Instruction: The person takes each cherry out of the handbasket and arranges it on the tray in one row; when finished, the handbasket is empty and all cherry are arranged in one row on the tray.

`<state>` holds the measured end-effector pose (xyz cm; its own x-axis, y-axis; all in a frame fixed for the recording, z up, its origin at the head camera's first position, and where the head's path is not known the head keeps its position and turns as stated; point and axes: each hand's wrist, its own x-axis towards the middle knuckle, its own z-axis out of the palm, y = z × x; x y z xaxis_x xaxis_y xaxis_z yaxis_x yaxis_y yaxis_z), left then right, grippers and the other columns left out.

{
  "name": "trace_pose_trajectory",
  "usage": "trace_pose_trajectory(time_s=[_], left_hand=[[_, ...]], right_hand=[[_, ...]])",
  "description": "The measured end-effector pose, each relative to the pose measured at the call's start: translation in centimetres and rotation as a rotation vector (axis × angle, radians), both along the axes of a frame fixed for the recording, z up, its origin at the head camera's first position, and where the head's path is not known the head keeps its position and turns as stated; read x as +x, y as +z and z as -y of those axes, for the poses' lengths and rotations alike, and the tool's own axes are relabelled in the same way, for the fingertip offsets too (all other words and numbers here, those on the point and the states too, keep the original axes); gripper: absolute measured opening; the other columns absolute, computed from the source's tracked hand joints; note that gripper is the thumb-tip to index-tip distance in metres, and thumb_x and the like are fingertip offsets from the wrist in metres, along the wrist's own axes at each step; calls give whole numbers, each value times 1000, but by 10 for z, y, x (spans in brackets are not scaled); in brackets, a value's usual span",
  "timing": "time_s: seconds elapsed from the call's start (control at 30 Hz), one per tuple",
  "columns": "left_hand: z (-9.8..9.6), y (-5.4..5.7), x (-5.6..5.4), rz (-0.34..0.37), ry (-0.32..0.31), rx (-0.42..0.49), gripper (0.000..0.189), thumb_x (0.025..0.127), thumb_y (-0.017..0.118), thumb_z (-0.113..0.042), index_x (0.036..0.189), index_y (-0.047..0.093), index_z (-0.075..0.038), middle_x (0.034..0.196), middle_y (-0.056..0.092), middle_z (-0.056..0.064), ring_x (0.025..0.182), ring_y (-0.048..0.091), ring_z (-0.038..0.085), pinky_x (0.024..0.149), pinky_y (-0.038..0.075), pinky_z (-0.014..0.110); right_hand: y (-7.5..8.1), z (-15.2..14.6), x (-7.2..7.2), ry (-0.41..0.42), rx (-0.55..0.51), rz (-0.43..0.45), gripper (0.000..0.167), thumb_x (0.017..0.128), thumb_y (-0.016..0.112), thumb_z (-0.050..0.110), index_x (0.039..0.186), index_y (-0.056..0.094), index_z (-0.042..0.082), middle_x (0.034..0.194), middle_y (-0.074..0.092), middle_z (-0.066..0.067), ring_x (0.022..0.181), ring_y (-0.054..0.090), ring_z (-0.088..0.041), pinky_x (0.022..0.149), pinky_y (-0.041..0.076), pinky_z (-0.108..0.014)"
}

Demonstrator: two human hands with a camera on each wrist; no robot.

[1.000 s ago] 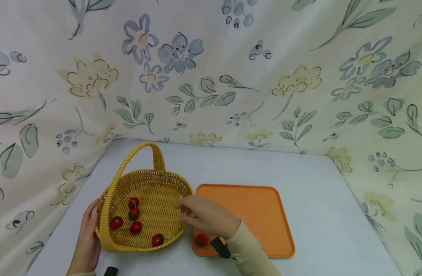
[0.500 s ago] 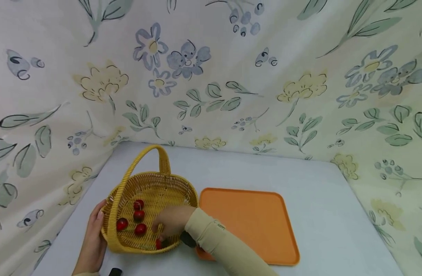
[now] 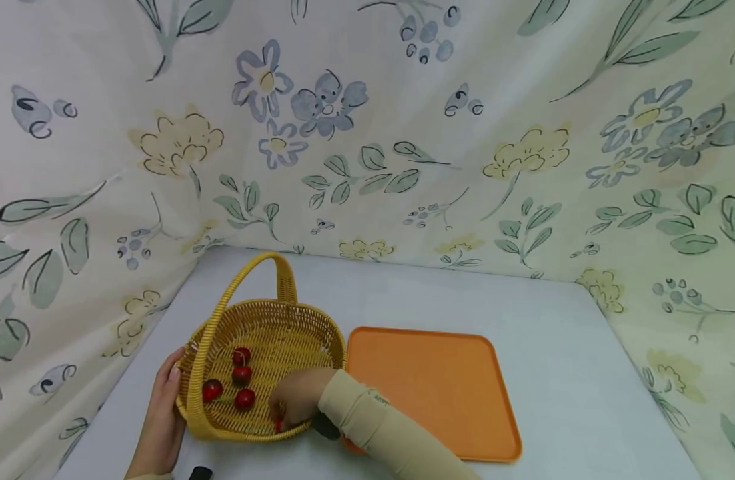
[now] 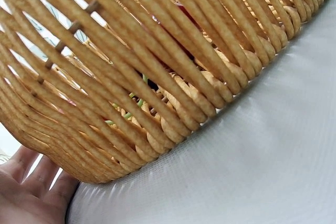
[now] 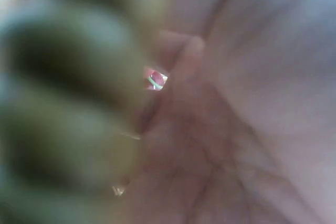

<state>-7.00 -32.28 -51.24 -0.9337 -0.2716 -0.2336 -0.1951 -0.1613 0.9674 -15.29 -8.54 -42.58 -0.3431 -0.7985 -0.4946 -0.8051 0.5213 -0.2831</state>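
Observation:
A yellow woven basket [image 3: 220, 427] with a tall handle stands at the left of the table. My left hand [image 3: 161, 413] rests against its left side, and in the left wrist view its fingers [image 4: 44, 174] lie along the outer wall. My right hand [image 3: 301, 395] reaches down inside the basket near the front rim, fingers curled around a red cherry [image 3: 278, 425], which they mostly cover. Several other cherries [image 3: 242, 376] lie in the left half of the basket. Blurred palm fills most of the right wrist view, with a small red patch showing through a gap.
An orange tray [image 3: 427, 393] lies right of the basket, its front left corner covered by my right sleeve [image 3: 385, 427]. The table [image 3: 547, 347] is white. Floral cloth [image 3: 403, 133] hangs behind and along both sides.
My right hand has moved left from over the basket's right rim down to the cherry near the front. The view has shifted slightly. My left hand keeps its place on the basket.

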Motion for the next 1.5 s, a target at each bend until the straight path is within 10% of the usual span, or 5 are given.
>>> trace_pose_trajectory(time_s=[0.2,0.43,0.67,0.93,1.5], left_hand=[[-2,-1,0,0,-11,-6,54,102,29,-50,151,8,-40,158,0,-6,143,11,15,87,36,6],[-3,-2,-1,9,-13,-7,54,102,28,-49,151,8,-39,158,0,-6,143,11,15,87,36,5],[-3,-3,1,-12,8,15,53,102,30,-48,151,10,-39,157,3,-8,138,18,5,85,36,4],[2,-3,4,0,-2,-1,54,102,29,-48,151,8,-39,157,3,-9,141,14,5,89,37,4],[0,-7,-3,-59,29,46,54,103,32,-45,152,11,-36,156,9,-9,134,24,0,84,41,4]], right_hand=[[4,-15,-8,-40,-60,61,20,87,71,33,87,58,18,80,55,12,71,51,-3,62,41,-16],[28,-61,-25,-81,-376,102,21,92,65,24,112,63,18,100,61,10,86,54,0,73,44,-15],[45,-122,-17,-335,-581,196,24,94,62,21,118,60,20,107,57,9,93,55,-4,77,48,-19],[14,-168,5,-514,-629,226,34,90,63,3,122,58,13,112,61,5,95,61,-6,79,51,-22],[-42,-188,38,-716,-472,152,23,83,75,23,97,59,15,79,53,11,69,47,-3,62,43,-20]])
